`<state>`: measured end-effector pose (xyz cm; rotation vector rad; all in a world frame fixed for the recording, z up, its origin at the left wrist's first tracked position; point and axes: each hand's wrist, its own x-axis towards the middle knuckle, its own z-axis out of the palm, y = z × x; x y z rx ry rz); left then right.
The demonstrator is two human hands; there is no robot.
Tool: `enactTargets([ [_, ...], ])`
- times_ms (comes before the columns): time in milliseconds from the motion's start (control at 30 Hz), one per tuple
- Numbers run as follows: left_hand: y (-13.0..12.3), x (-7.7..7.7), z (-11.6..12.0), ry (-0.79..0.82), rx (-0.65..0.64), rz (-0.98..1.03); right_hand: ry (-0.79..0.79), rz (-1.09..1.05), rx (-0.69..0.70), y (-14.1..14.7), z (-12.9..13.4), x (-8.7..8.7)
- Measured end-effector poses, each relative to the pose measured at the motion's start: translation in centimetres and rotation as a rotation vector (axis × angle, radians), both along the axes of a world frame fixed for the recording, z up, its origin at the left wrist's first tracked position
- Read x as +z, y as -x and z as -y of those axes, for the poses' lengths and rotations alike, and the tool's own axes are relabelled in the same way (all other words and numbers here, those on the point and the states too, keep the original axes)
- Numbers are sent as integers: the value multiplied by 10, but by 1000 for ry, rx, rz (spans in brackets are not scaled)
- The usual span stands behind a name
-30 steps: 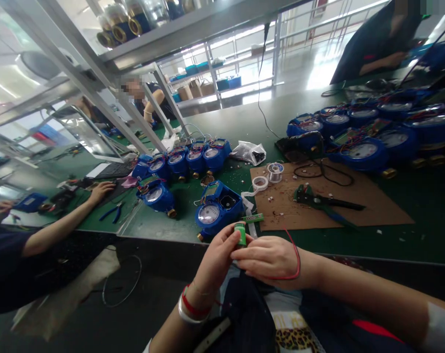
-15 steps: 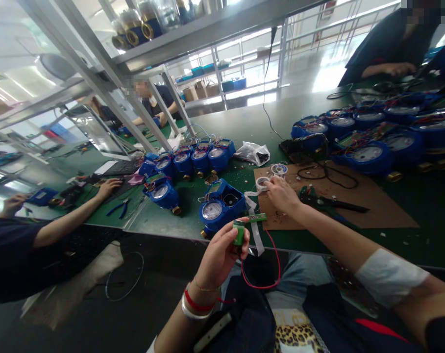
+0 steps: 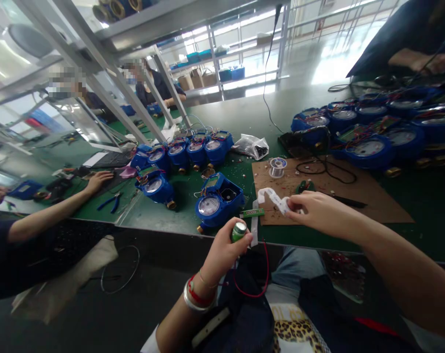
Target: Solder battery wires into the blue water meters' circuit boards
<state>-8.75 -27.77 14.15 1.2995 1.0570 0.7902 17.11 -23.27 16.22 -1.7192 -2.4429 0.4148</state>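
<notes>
My left hand is wrapped around a green cylindrical battery, its silvery end tilted up. A red wire loops below that hand. My right hand pinches white tape, whose strip stretches leftward over the cardboard. Another white strip hangs at the bench edge, near a small green circuit board. Just beyond my left hand stands an open blue water meter with a round dial.
Cardboard carries a solder spool, a black cable and a dark-handled tool. Several blue meters line the right, others the middle. A plastic bag lies behind. A co-worker's arm reaches in at left, near blue pliers.
My right hand has moved right and lifted the white tape off the cardboard, drawing out a strip. The solder spool shows fully. My left hand has tipped the battery's end toward me.
</notes>
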Motion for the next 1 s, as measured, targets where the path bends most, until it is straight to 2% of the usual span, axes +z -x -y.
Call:
enactTargets([
  [167,-13,12,-6,-186,-83,-112,-45,-3,10,-14,43,5],
  [300,-33,13,-13,-461,-173,-106,-175,-91,153,-13,61,9],
  [367,-44,9,-15,-548,-203,-141,-248,-101,198,-10,63,10],
  [500,-54,3,-17,-535,-124,-364,-347,-113,155,-7,58,0],
  [600,-55,2,-16,-509,-60,-421,-375,-162,67,-5,49,-13],
  [700,-55,1,-13,-502,-120,-398,-343,-258,1,4,42,-27],
  [800,-57,0,-10,-511,-208,-380,-244,-409,-51,17,40,-40],
  [1000,-59,-3,-8,-518,-254,-393,-91,-647,-162,30,43,-54],
])
